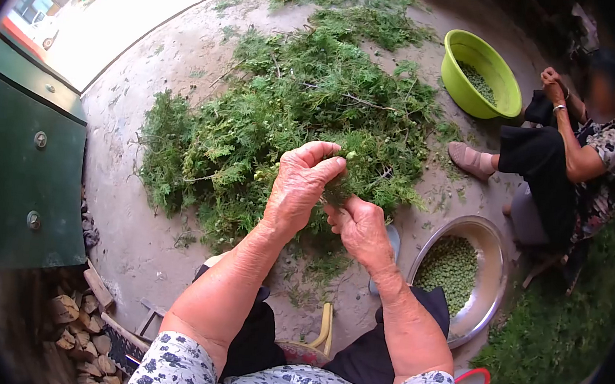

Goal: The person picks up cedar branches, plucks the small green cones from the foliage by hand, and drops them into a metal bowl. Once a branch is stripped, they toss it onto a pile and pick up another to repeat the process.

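Sprig [337, 189] is held above the heap [308, 103], pinched in the grip of left hand [301, 180] and right hand [363, 231]; its berry [351, 155] might be lost below if jerked loose.

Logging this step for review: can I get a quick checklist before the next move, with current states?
1. Right hand has the green sprig pinched: ok.
2. Left hand has a firm pinch: cannot tell; its thumb and fingers are at the sprig, but the contact is unclear.
3. Metal basin within easy reach: looks ok; it sits uncovered beside the right leg, with small green pieces inside.
4. Branch pile close by: ok, spread on the ground in front.
5. Co-worker's hands clear of the work: ok, well off to the right.
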